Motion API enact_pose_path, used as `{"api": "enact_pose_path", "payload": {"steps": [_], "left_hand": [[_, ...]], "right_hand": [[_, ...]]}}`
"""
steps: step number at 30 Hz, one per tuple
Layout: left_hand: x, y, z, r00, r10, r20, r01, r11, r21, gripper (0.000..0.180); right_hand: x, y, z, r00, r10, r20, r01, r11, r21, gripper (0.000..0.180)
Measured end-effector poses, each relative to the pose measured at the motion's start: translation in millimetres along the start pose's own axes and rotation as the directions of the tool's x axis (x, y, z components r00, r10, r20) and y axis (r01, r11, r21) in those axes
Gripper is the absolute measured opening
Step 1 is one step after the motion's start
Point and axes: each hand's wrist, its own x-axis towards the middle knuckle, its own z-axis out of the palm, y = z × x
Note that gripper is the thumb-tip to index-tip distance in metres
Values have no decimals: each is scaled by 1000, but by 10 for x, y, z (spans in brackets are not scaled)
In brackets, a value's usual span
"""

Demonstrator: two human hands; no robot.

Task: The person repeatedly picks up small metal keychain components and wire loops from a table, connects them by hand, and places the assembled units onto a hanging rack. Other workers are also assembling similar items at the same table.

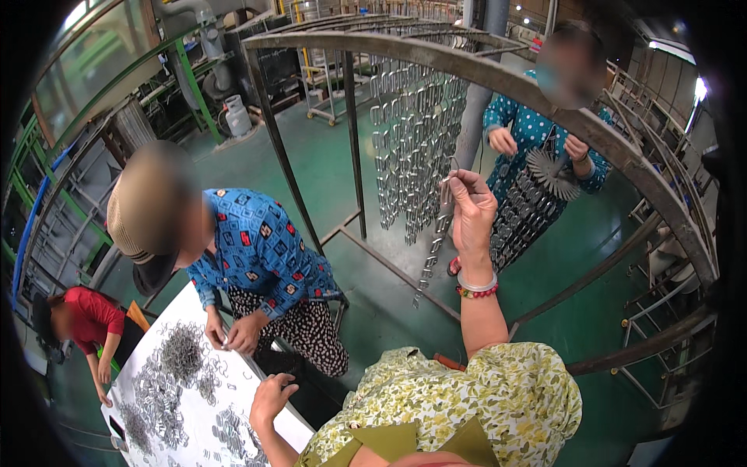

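My right hand (472, 214) is raised in front of me, thumb and fingers pinched on the top of a string of small metal pieces (430, 261). The string hangs down from the fingers, and a thin wire end sticks up above them. Behind it, several similar strings of shiny metal links (412, 132) hang inside a metal frame (358, 40). Low at the white table's edge is my left hand (271, 399), fingers loosely bent and apart, with nothing visible in them. Loose metal pieces (233, 428) lie on the table beside it.
A person in a blue patterned shirt (257, 241) works at the white table (261, 389), near a pile of metal hooks (181, 350). Across the frame, a person in dotted teal (506, 117) handles more metal strings (529, 218). Someone in red (95, 315) stands at far left.
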Motion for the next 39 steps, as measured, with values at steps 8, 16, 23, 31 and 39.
{"api": "enact_pose_path", "payload": {"steps": [8,16,23,31,39], "left_hand": [[152,240,-81,999,43,23,-40,995,-89,30],[118,83,2,996,87,-13,-87,994,-64,26],[47,35,35,993,110,-50,-113,990,-81,26],[-319,-161,298,1000,-16,9,16,1000,13,32],[-486,57,274,984,-177,-25,177,984,-17,34]], "right_hand": [[380,61,-375,994,-99,-54,91,986,-143,11],[620,-111,-530,943,-322,-86,295,927,-231,17],[768,-377,-712,944,-327,-54,275,863,-423,14],[499,-256,-949,775,-347,528,613,214,-760,31],[-1302,421,681,796,137,590,-36,983,-180,23]]}}
